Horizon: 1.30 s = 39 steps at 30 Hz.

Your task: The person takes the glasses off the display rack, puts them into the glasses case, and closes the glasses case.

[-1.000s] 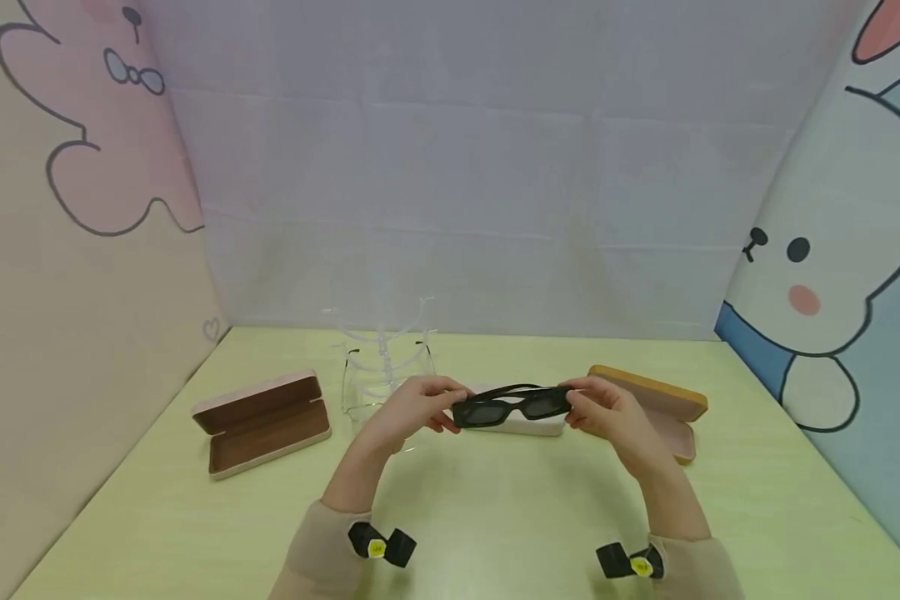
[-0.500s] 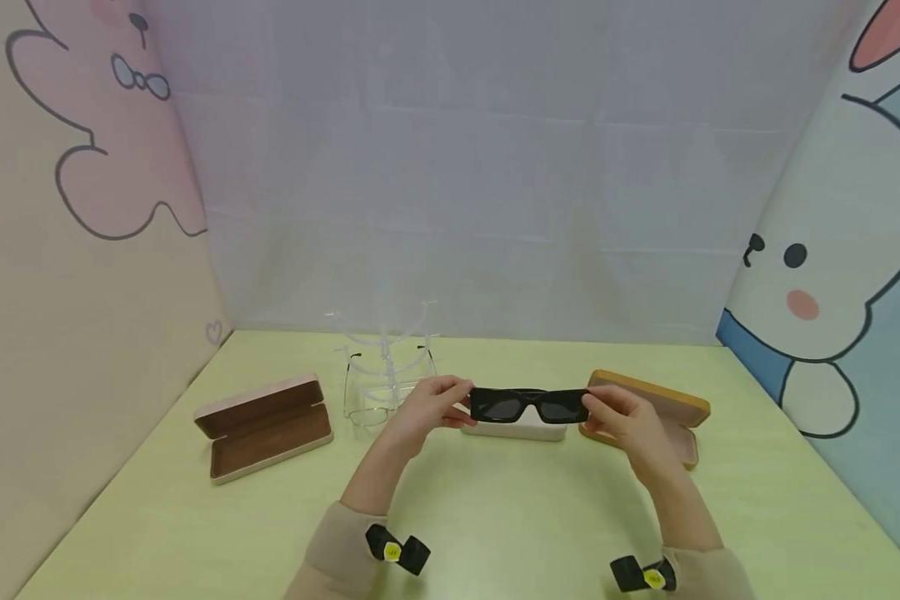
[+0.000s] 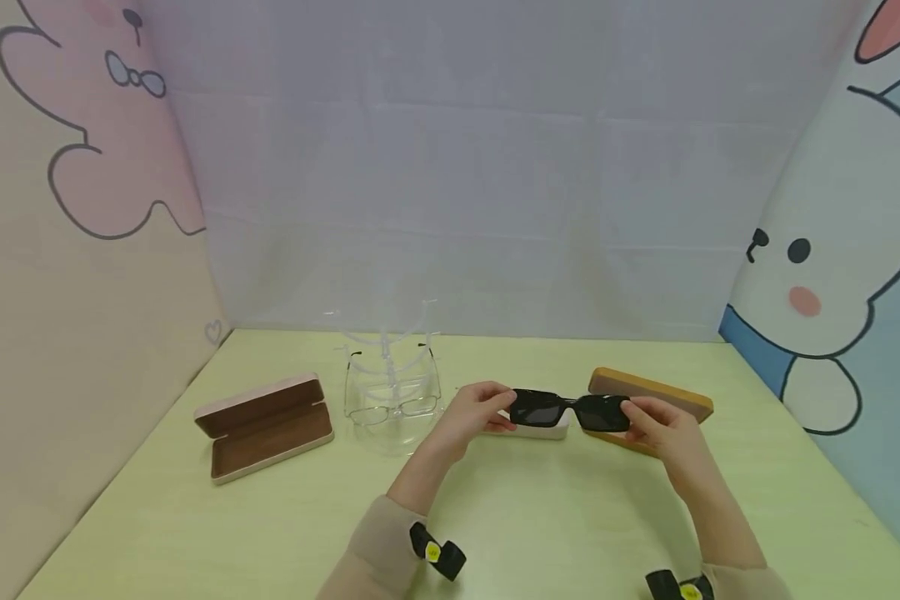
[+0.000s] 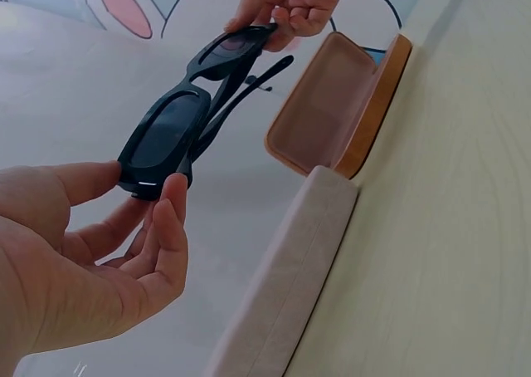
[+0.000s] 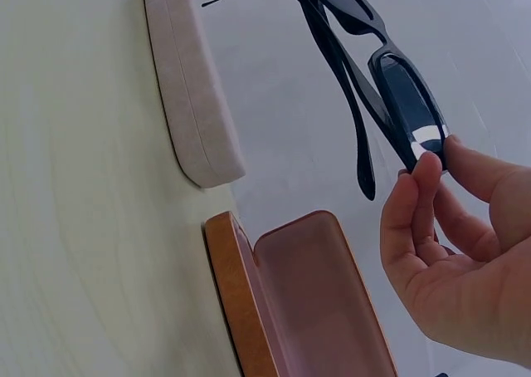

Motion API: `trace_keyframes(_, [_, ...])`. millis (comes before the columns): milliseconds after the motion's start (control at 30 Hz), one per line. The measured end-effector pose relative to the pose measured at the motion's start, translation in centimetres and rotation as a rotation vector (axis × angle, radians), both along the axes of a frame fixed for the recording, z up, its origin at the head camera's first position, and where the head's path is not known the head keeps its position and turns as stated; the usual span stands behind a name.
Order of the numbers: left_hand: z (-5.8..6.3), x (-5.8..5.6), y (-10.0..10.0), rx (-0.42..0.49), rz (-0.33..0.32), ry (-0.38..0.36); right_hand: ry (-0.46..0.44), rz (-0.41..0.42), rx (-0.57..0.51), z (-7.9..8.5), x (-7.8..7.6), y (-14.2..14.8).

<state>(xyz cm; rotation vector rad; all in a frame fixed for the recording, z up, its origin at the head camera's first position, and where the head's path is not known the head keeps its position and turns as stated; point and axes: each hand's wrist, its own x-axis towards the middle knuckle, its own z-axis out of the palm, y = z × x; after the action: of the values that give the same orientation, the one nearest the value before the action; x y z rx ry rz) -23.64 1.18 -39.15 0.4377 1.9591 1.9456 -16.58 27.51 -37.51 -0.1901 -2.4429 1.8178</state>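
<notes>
A pair of black sunglasses point(image 3: 538, 412) is held up between both hands, lenses toward the head camera. My left hand point(image 3: 474, 415) pinches the left end of the frame, thumb and fingers on the corner, as the left wrist view shows. At the other end my right hand point(image 3: 663, 427) pinches the opposite corner. Both temples point(image 5: 357, 111) are folded in behind the lenses. Behind and below the sunglasses lies a closed pale glasses case point(image 4: 286, 286). An orange glasses case point(image 5: 241, 298) with a pink lining stands open near the right hand, partly hidden by it in the head view.
An open glasses case point(image 3: 270, 429) with brown lining stands at the left of the table point(image 3: 555, 517). Beside it, a clear display stand point(image 3: 385, 354) bears thin-framed eyeglasses point(image 3: 393, 410). A pale curtain point(image 3: 457, 183) hangs along the table's back edge.
Both hands have carried the sunglasses rightward, from in front of the pale case toward the orange case. The sunglasses have turned to face the head camera more squarely. The eyeglasses on the stand are now uncovered.
</notes>
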Motion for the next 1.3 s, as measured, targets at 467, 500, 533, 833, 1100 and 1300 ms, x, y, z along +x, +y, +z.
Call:
trace_keyframes(467, [-0.6, -0.5, 4.9, -0.054, 0.078, 0.058, -0.119, -0.031, 0.161, -0.9, 0.5, 3.5])
trace_keyframes(500, [-0.7, -0.6, 5.2, -0.054, 0.082, 0.060, -0.131, -0.034, 0.173, -0.9, 0.5, 3.7])
trace_keyframes(533, [-0.8, -0.7, 5.6, -0.065, 0.087, 0.069, -0.138, -0.035, 0.182, -1.0, 0.6, 3.9])
trace_keyframes(833, [-1.5, -1.3, 8.4, -0.269, 0.179, 0.216, -0.117, -0.025, 0.197, -1.6, 1.0, 5.4])
trace_keyframes(1100, [-2.0, -1.7, 10.2, -0.417, 0.240, 0.267, -0.140, -0.025, 0.215, -2.0, 0.9, 6.6])
trace_keyframes(1300, [-2.6, -2.2, 11.7, -0.523, 0.263, 0.295, -0.153, -0.060, 0.179, -2.4, 0.7, 7.7])
